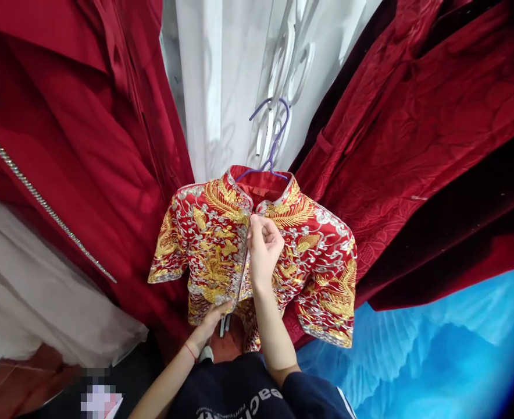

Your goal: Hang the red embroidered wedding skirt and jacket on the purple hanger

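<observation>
A red jacket (318, 256) embroidered in gold and silver hangs on a purple hanger (275, 137) in front of me. My right hand (263, 247) is pinched at the top of the jacket's front closure, just below the collar, on something too small to name. My left hand (213, 320) grips the bottom hem of the jacket at the lower end of the front opening, fingers curled around the fabric.
Dark red garments hang on both sides: one at the left (86, 145) with a silver beaded trim (43, 201), one of velvet at the right (423, 145). White fabric (30, 291) lies lower left. A white wall (222, 75) is behind, and a blue surface (435, 355) lies at lower right.
</observation>
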`<state>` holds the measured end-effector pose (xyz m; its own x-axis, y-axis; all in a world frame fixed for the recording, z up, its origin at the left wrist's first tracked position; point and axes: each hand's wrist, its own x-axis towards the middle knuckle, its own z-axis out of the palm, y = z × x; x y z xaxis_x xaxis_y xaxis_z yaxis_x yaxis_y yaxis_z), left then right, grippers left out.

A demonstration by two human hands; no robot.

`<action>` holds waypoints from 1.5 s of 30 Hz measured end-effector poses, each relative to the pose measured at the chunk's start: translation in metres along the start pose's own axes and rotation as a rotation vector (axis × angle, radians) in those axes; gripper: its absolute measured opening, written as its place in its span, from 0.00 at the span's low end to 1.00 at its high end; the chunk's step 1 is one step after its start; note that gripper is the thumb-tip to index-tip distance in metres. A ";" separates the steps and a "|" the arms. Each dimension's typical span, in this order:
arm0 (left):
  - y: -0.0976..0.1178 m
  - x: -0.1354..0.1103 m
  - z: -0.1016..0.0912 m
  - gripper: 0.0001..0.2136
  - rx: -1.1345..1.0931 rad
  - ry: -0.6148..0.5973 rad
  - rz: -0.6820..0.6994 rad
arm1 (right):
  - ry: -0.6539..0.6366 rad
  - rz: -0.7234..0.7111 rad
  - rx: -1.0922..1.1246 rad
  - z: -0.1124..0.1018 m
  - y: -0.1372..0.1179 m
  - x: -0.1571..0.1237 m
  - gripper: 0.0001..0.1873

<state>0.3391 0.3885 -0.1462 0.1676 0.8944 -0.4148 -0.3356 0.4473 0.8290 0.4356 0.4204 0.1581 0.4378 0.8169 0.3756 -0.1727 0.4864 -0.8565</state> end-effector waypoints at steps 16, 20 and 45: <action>0.195 -0.041 -0.035 0.16 0.477 -0.565 -0.059 | -0.189 -0.023 -0.575 -0.035 -0.001 0.011 0.18; 0.272 -0.069 -0.049 0.17 0.392 -0.432 0.348 | -0.212 -0.007 -0.610 -0.037 -0.003 0.013 0.21; 0.378 0.004 0.001 0.18 0.852 0.365 1.433 | 0.339 -0.693 -1.162 -0.117 -0.053 0.103 0.33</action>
<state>0.2141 0.5610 0.1658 -0.0508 0.5583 0.8281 0.5563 -0.6728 0.4877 0.5925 0.4423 0.2010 0.3506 0.3229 0.8791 0.9141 0.0863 -0.3962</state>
